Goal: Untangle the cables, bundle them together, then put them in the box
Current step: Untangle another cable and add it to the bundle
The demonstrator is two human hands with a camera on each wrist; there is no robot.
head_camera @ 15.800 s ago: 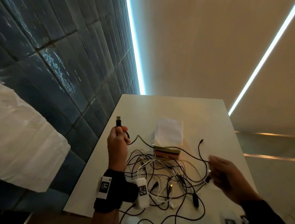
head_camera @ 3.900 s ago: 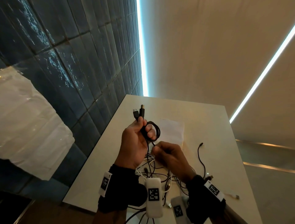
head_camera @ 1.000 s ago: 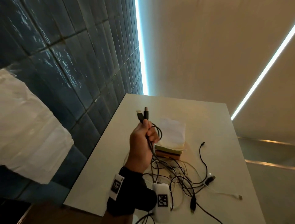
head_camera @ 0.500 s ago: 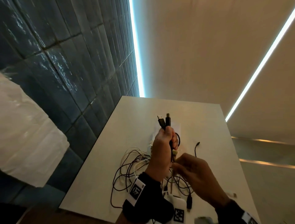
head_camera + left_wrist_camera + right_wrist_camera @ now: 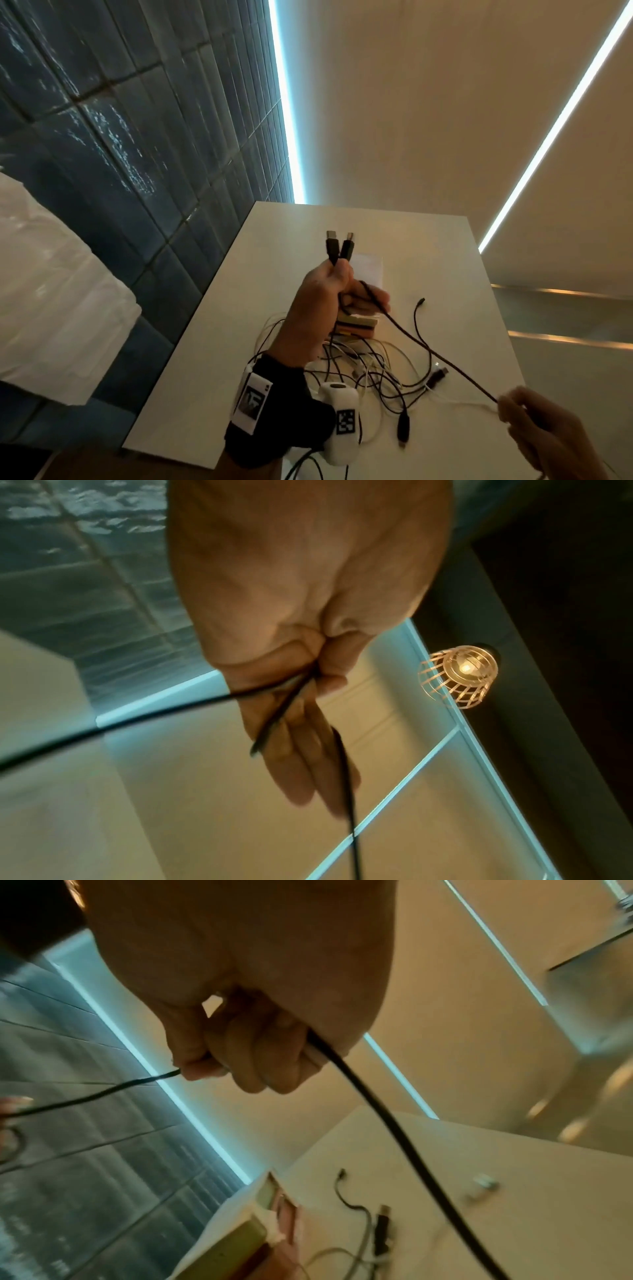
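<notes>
My left hand [image 5: 342, 284] is raised over the white table [image 5: 212, 342] and grips a black cable below its two USB plugs [image 5: 339, 248], which stick up side by side. One black cable [image 5: 428, 349] runs taut from that fist down to my right hand [image 5: 510, 407] at the lower right, which pinches it. The right wrist view shows the right hand [image 5: 240, 1056] curled round this black cable [image 5: 377, 1104]. Several black and white cables lie in a tangle [image 5: 376, 373] under the hands. The small box [image 5: 358, 323] sits behind the left hand, partly hidden, with white paper [image 5: 368, 270] on top.
A dark tiled wall [image 5: 120, 137] runs along the table's left edge. A white plastic-wrapped bulk [image 5: 51, 291] sits at the far left. A loose black plug [image 5: 402, 425] lies near the front edge. A small metal piece [image 5: 484, 1184] lies on the table's right side.
My right hand has drawn away from under the left hand to the lower right, pulling a length of black cable out straight. The left hand still holds the two plugs up.
</notes>
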